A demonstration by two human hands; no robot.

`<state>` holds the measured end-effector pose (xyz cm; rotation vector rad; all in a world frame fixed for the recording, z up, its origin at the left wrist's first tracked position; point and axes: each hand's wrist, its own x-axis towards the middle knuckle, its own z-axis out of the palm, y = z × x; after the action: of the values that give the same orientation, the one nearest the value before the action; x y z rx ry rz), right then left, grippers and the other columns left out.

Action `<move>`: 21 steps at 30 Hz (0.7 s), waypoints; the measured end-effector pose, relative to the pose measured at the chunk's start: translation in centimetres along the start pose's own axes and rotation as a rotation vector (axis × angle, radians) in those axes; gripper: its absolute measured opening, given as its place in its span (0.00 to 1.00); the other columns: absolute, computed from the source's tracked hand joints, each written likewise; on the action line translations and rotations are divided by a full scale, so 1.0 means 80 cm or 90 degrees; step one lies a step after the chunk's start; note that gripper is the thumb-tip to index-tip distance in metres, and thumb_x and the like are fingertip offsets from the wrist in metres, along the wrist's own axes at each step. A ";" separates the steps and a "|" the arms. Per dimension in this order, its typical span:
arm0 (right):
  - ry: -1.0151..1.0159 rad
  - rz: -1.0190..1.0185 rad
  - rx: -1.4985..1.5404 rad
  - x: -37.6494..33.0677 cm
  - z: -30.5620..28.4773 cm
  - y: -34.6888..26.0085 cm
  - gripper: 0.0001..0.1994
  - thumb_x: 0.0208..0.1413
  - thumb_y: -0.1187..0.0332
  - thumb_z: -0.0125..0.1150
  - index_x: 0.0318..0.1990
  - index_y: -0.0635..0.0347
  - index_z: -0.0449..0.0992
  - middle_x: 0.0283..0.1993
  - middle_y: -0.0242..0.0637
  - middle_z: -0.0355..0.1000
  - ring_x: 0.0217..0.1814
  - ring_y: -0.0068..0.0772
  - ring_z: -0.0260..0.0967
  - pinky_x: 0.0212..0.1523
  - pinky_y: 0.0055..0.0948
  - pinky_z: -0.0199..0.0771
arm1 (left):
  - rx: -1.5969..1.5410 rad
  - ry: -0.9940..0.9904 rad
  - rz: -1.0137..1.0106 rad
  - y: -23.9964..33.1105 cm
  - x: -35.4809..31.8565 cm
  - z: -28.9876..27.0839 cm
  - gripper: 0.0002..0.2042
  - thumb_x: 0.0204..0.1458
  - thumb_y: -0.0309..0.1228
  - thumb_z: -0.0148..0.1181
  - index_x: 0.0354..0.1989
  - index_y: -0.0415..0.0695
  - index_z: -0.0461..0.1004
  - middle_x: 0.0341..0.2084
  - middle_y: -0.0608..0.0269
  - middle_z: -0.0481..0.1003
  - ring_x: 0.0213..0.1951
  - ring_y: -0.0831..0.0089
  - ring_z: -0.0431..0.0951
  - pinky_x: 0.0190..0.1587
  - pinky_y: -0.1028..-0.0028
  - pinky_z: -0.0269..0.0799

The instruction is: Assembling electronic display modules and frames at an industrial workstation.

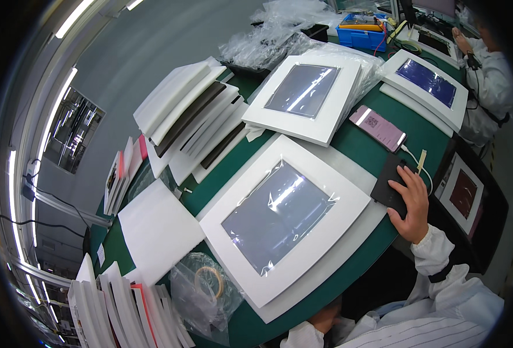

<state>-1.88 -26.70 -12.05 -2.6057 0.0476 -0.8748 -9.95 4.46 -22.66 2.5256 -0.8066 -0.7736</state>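
My right hand [410, 203] lies on a flat black rectangular box [391, 182] at the table's right edge, its fingers apart and resting on the top. Just beyond it is a pink-screened phone [378, 127] with a white cable [425, 170] plugged into its end. Only a bit of my left hand [326, 316] shows, low by the table's near edge; its fingers are hidden. In front of me a white-framed panel [224, 226] with a grey screen under clear film lies on a white foam sheet [364, 226].
Another framed panel [343, 75] sits behind, beside stacked white sheets [175, 98]. A clear bag [181, 284] with a tape roll [217, 282] lies at near left. A blue bin [358, 39] stands far back. At right, a co-worker's sleeve [494, 75] shows near a blue-screened panel [427, 81].
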 end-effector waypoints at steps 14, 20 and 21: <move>0.006 -0.002 0.001 0.001 -0.003 -0.003 0.25 0.37 0.63 0.59 0.47 0.59 0.71 0.60 0.49 0.60 0.64 0.52 0.53 0.63 0.49 0.48 | 0.033 0.067 0.016 -0.004 0.000 0.001 0.12 0.47 0.32 0.58 0.37 0.40 0.70 0.33 0.47 0.73 0.40 0.52 0.73 0.44 0.62 0.67; 0.007 0.004 0.003 0.002 0.002 -0.004 0.25 0.37 0.62 0.60 0.47 0.59 0.71 0.60 0.50 0.59 0.64 0.52 0.53 0.63 0.50 0.48 | 0.093 -0.044 -0.023 -0.040 -0.044 0.027 0.13 0.51 0.29 0.53 0.45 0.38 0.66 0.33 0.48 0.72 0.37 0.56 0.72 0.40 0.68 0.68; 0.007 0.006 -0.001 0.001 0.000 -0.001 0.25 0.37 0.62 0.60 0.47 0.59 0.71 0.60 0.50 0.59 0.64 0.52 0.53 0.63 0.50 0.48 | 0.106 -0.071 -0.021 -0.050 -0.054 0.034 0.14 0.52 0.29 0.52 0.46 0.38 0.65 0.33 0.48 0.71 0.37 0.57 0.72 0.40 0.69 0.68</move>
<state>-1.82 -26.62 -11.95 -2.5992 0.0639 -0.8868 -12.87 9.69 -25.13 2.6676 -0.9012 -0.8986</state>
